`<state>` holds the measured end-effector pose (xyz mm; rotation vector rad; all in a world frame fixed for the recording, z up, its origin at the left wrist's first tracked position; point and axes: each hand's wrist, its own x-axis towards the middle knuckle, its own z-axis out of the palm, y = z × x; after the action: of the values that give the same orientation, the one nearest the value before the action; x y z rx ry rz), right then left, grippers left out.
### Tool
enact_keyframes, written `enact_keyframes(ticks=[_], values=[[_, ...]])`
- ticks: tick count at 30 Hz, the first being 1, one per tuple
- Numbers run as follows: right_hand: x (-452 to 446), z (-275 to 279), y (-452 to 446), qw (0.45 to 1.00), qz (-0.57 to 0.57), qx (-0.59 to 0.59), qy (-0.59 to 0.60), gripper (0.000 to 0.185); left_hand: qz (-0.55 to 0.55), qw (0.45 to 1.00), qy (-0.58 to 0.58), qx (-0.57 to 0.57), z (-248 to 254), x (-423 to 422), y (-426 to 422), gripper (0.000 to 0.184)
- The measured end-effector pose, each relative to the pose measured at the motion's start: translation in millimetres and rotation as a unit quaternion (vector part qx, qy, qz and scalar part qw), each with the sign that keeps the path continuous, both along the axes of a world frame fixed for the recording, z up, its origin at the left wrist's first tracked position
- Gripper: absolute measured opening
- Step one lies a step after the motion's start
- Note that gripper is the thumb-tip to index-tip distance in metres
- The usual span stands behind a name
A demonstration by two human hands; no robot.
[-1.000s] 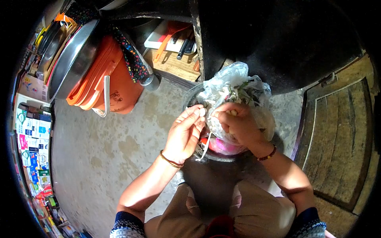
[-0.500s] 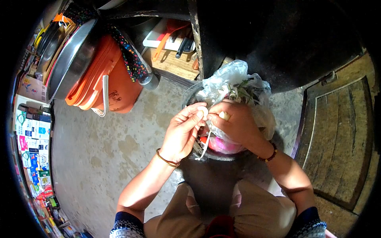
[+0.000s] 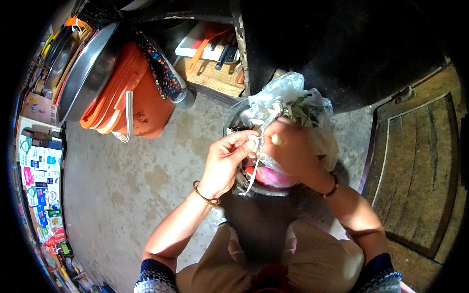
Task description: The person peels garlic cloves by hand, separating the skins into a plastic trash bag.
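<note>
Over a waste bin (image 3: pixel 266 190), my two hands meet close together. My left hand (image 3: pixel 225 163) pinches a small whitish garlic clove (image 3: pixel 252 141) between thumb and fingertips. My right hand (image 3: pixel 293 151), partly smeared by motion, is closed just beside it. A second pale, rounded clove (image 3: pixel 277 140) shows between its curled fingers. A thin white strip (image 3: pixel 252 180) hangs below the fingertips. Crumpled clear plastic bags (image 3: pixel 281 88), green leafy scraps (image 3: pixel 302 111) and a pink and red wrapper (image 3: pixel 273 177) fill the bin. My right fingers hide some of the contents.
An orange bucket (image 3: pixel 151 115) and a large metal basin (image 3: pixel 88 78) stand at the left. A low shelf (image 3: pixel 207 75) holds a white tray (image 3: pixel 185 49) with utensils. At the right is a wooden door panel (image 3: pixel 415 171). Grey concrete floor (image 3: pixel 132 195) lies between.
My right hand has lifted slightly and turned, its fingertips separating a little from the left. My left hand stays nearly in place, still pinching the clove.
</note>
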<state>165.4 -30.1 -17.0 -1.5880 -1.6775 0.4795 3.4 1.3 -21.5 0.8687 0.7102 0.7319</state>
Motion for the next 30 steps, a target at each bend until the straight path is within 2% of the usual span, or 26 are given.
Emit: enact_keyframes(ticks=[2, 5, 7, 11, 13, 17, 21, 25, 30], values=[[5.9, 1.3, 2.9, 1.000, -0.017, 0.021, -0.010, 0.008, -0.020, 1.000, -0.010, -0.002, -3.5, -2.5, -0.1, 0.023], [11.6, 4.2, 3.3, 1.000, -0.019, -0.010, 0.022, 0.008, -0.042, 0.998, -0.037, -0.023, -6.9, -3.9, 0.9, 0.023], [15.2, -3.2, 4.6, 1.000, 0.003, -0.010, 0.020, 0.015, -0.044, 0.997, -0.056, -0.040, -6.8, -2.7, 2.3, 0.023], [12.5, -0.5, 2.5, 0.997, 0.031, -0.075, 0.018, 0.011, -0.001, 0.986, -0.127, -0.109, -10.8, -0.5, 5.2, 0.023], [8.9, 1.3, 1.3, 0.988, 0.054, -0.057, 0.136, 0.013, 0.013, 0.979, -0.159, -0.128, -12.3, -0.2, 4.8, 0.023], [6.1, 0.2, 3.4, 0.985, 0.079, -0.091, 0.126, 0.019, 0.042, 0.980, -0.156, -0.114, -8.9, 2.8, 2.4, 0.024], [3.3, 2.9, 1.3, 0.986, 0.062, -0.078, 0.130, 0.016, 0.062, 0.989, -0.125, -0.058, -11.1, 5.0, -3.1, 0.024], [4.4, 6.0, 0.7, 0.992, 0.060, -0.066, 0.093, 0.015, 0.075, 0.989, -0.117, -0.050, -11.0, 8.0, -9.9, 0.025], [4.8, 3.0, 0.5, 0.990, 0.056, -0.053, 0.119, 0.011, 0.113, 0.987, -0.114, -0.025, -14.4, 12.6, -13.3, 0.024]])
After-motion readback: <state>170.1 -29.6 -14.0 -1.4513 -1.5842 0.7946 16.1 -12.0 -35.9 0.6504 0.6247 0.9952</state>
